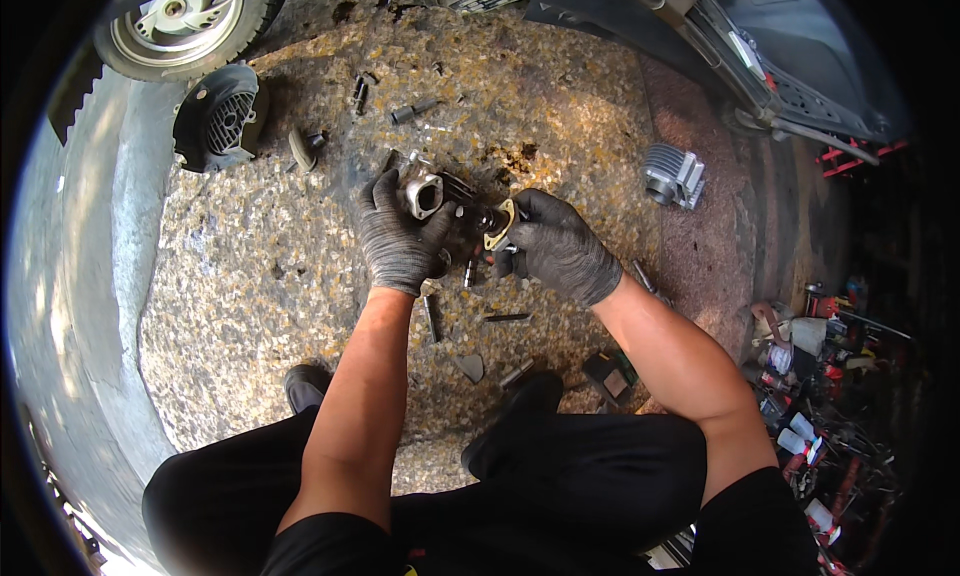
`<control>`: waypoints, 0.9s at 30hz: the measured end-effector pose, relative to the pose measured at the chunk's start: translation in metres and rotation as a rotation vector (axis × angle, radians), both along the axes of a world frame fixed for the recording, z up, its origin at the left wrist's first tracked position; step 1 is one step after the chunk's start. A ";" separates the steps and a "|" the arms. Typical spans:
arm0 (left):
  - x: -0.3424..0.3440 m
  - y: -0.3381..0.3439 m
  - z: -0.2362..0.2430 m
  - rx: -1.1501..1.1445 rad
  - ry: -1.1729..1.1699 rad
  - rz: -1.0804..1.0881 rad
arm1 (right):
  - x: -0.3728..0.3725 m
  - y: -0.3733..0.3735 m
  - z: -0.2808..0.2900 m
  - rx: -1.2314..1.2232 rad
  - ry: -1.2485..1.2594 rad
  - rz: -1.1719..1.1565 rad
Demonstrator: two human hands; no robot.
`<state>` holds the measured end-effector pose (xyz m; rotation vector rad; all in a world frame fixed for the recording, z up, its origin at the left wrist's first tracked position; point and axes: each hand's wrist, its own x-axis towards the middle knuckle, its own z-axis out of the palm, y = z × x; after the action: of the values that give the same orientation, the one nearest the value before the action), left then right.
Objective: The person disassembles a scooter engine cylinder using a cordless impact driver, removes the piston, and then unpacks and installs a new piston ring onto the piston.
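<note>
In the head view my left hand [398, 241], in a grey knit glove, grips a dark metal engine part with a pale round-mouthed port [425, 195]. My gloved right hand [558, 246] is closed on a dark fitting with a yellowish oval flange [500, 226], held just right of that port. Whether the two pieces touch I cannot tell. Below my hands lie a short socket-like piece [469, 273] and a dark rod [431, 319]. A finned silver cylinder [673, 176] rests off to the right.
A black vented cover [218, 119] and a wheel [185, 21] are at upper left. Small tools [405, 113] lie on the speckled ground [250, 326]. Vehicle bodywork [800, 56] overhangs the upper right. A pile of tools and containers [820, 426] is at lower right, beside my knee.
</note>
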<state>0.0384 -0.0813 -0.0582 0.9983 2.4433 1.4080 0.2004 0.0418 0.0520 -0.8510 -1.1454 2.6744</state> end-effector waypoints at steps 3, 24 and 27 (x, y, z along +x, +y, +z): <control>-0.004 -0.001 -0.008 0.075 -0.172 0.027 | 0.003 0.004 0.002 -0.069 0.029 0.021; 0.039 0.014 0.096 0.454 -1.072 -0.358 | 0.021 0.020 0.020 -0.123 0.151 0.015; 0.048 0.017 0.104 0.433 -1.109 -0.343 | 0.025 0.021 0.024 -0.111 0.086 -0.049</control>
<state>0.0862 -0.0638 0.0457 0.4203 1.1532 1.7191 0.2250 0.0633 0.0756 -0.7607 -0.9535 2.7259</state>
